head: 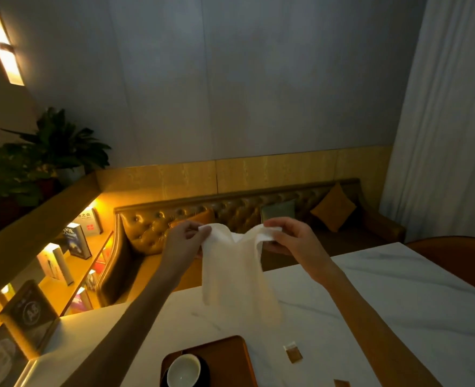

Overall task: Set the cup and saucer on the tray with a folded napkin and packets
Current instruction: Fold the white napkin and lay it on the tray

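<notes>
Hanging between your two hands, the white napkin (236,269) is up in the air above the marble table (398,289), its top edge stretched across and the rest drooping loose and rumpled. Judge it thin and soft: near weightless, no stiffness, and it will sag and twist wherever it is unsupported. Take it by the corners or along an edge and let the table carry it for the creases. Note your left hand (182,241) pinches the upper left corner between thumb and fingertips, fingers curled close on the material. Your right hand (292,241) pinches the upper right corner the same way, a small bunch gathered under the thumb. Both grips are clamped on the napkin and hold nothing else. At the bottom of the view the brown tray (230,356) lies on the table, with the pale cup (183,370) standing on its dark saucer (205,368). Two packets lie on bare marble to the right of the tray, apart from it: one packet (293,354) in full view, another packet (342,383) cut by the frame edge. Napkin not yet folded; packets not yet on the tray.
</notes>
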`<state>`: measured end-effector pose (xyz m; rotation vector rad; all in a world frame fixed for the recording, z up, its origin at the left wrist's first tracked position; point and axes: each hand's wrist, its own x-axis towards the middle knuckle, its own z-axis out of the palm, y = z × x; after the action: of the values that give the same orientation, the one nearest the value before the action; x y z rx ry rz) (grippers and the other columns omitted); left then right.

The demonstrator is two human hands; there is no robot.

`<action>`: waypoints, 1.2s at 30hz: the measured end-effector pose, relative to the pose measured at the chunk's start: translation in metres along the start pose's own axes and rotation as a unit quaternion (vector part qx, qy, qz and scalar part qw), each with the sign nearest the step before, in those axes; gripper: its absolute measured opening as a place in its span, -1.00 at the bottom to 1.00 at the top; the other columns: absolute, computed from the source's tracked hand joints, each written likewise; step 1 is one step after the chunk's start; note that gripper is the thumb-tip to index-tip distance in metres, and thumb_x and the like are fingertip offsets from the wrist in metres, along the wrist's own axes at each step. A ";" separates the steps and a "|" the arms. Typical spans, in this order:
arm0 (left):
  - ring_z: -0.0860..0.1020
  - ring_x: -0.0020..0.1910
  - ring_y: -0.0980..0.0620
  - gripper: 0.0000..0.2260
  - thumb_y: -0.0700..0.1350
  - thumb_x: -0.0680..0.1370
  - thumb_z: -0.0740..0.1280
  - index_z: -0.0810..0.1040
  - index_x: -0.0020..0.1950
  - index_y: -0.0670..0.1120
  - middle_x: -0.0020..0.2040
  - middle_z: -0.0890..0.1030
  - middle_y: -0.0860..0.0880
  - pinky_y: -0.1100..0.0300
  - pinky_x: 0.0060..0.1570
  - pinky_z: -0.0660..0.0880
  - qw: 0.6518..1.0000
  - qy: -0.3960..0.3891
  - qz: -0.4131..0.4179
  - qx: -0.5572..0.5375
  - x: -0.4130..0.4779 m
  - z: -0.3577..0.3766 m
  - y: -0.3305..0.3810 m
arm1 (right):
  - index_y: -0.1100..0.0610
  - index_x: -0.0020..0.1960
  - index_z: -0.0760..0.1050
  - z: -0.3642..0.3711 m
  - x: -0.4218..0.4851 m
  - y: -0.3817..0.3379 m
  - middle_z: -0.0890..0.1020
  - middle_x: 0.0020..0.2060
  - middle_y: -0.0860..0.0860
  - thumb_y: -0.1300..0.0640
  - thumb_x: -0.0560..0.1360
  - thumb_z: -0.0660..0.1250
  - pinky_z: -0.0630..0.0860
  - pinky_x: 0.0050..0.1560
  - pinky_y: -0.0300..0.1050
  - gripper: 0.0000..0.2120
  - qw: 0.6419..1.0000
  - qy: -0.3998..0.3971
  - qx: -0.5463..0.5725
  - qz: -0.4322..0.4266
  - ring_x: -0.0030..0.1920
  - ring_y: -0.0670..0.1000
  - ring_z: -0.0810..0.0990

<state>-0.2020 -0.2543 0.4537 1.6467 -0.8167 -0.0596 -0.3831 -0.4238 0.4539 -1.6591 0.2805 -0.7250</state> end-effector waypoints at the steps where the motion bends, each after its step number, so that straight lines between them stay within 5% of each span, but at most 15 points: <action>1: 0.62 -0.12 0.13 -0.93 -0.06 0.56 0.35 0.52 0.02 0.02 -0.07 0.60 0.04 0.34 -0.33 0.54 1.000 -0.005 0.008 0.000 -0.005 0.004 0.004 | 0.10 0.16 0.55 0.002 -0.002 0.000 0.55 0.16 0.11 0.32 0.53 0.26 0.63 0.06 -0.02 -0.74 1.000 -0.027 -0.002 0.007 0.13 0.08 0.62; 5: 0.62 -0.13 0.18 -0.91 -0.08 0.55 0.36 0.55 0.05 -0.01 -0.10 0.59 0.12 0.42 -0.35 0.54 0.998 -0.037 0.046 0.008 -0.023 0.015 0.020 | 0.06 0.28 0.50 0.014 -0.010 0.001 0.56 0.15 -0.05 0.29 0.55 0.25 0.58 0.12 -0.13 -0.67 0.987 -0.084 -0.129 -0.044 0.16 -0.05 0.59; 10: 0.64 -0.15 0.23 -0.88 -0.09 0.54 0.37 0.60 0.06 -0.05 -0.10 0.63 0.10 0.42 -0.28 0.57 0.994 -0.090 0.057 -0.008 -0.033 0.021 0.028 | 0.07 0.12 0.56 0.030 -0.014 0.000 0.61 -0.05 -0.11 0.13 0.51 0.34 0.61 0.00 -0.25 -0.81 0.949 -0.021 -0.268 -0.165 -0.04 -0.16 0.63; 14: 0.63 -0.13 0.30 -0.90 -0.11 0.55 0.36 0.56 0.06 0.01 -0.09 0.59 0.15 0.47 -0.29 0.53 0.993 -0.099 0.067 -0.013 -0.035 0.018 0.032 | 0.05 0.07 0.52 0.025 -0.012 -0.002 0.53 0.07 -0.07 0.09 0.52 0.31 0.58 0.06 -0.24 -0.87 0.928 -0.013 -0.303 -0.218 0.08 -0.15 0.53; 19: 0.60 -0.03 0.18 -0.91 -0.09 0.57 0.34 0.53 0.00 0.11 -0.02 0.60 0.08 0.36 -0.19 0.55 0.997 -0.041 0.048 -0.046 -0.031 -0.001 0.036 | 0.08 0.01 0.54 0.001 -0.012 -0.027 0.59 -0.13 0.00 0.05 0.54 0.24 0.56 -0.06 -0.09 -0.85 0.989 -0.078 -0.054 -0.114 -0.11 0.05 0.59; 23: 0.61 -0.10 0.28 -0.93 -0.06 0.55 0.37 0.56 -0.01 0.12 -0.05 0.62 0.13 0.45 -0.28 0.53 0.997 -0.031 0.049 -0.047 -0.030 -0.007 0.037 | -0.02 -0.02 0.56 -0.004 -0.011 -0.032 0.59 -0.13 -0.05 -0.04 0.52 0.28 0.61 -0.10 -0.11 -0.86 0.976 -0.111 -0.127 -0.139 -0.11 0.05 0.60; 26: 0.62 -0.08 0.25 -0.93 -0.07 0.55 0.37 0.57 -0.01 0.10 -0.03 0.63 0.10 0.42 -0.28 0.54 0.997 -0.039 0.039 -0.052 -0.027 -0.008 0.037 | 0.08 -0.04 0.56 -0.004 -0.011 -0.038 0.58 -0.16 0.06 -0.04 0.48 0.34 0.61 -0.14 -0.08 -0.80 0.977 -0.163 0.068 -0.117 -0.16 0.13 0.59; 29: 0.61 -0.02 0.11 -0.91 -0.10 0.56 0.35 0.56 -0.04 0.11 0.00 0.62 0.02 0.29 -0.17 0.56 0.997 -0.025 0.013 -0.075 -0.025 -0.013 0.034 | 0.08 -0.06 0.57 -0.009 -0.004 -0.033 0.56 -0.19 0.10 0.05 0.53 0.25 0.63 -0.15 -0.04 -0.84 0.967 -0.015 0.218 -0.128 -0.18 0.11 0.61; 32: 0.61 0.03 0.04 -0.92 -0.10 0.56 0.35 0.59 0.04 0.01 0.03 0.62 -0.02 0.17 -0.06 0.59 0.996 -0.034 -0.013 -0.084 -0.023 -0.014 0.028 | -0.03 -0.07 0.57 -0.009 0.000 -0.019 0.57 -0.16 0.05 0.02 0.49 0.26 0.57 -0.08 0.11 -0.88 0.973 0.143 0.035 -0.179 -0.11 0.19 0.57; 36: 0.63 -0.01 0.12 -0.89 -0.07 0.56 0.35 0.59 0.08 0.02 0.02 0.64 0.02 0.28 -0.13 0.60 0.996 -0.052 -0.009 -0.078 -0.027 -0.007 0.030 | -0.14 -0.03 0.55 0.001 -0.004 -0.014 0.60 -0.16 -0.24 0.03 0.51 0.32 0.53 -0.18 -0.37 -0.92 0.948 -0.005 -0.204 -0.245 -0.15 -0.13 0.60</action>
<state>-0.2336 -0.2348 0.4717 1.5121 -0.8545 -0.2180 -0.3882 -0.4173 0.4662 -2.1619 -0.0005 -1.0814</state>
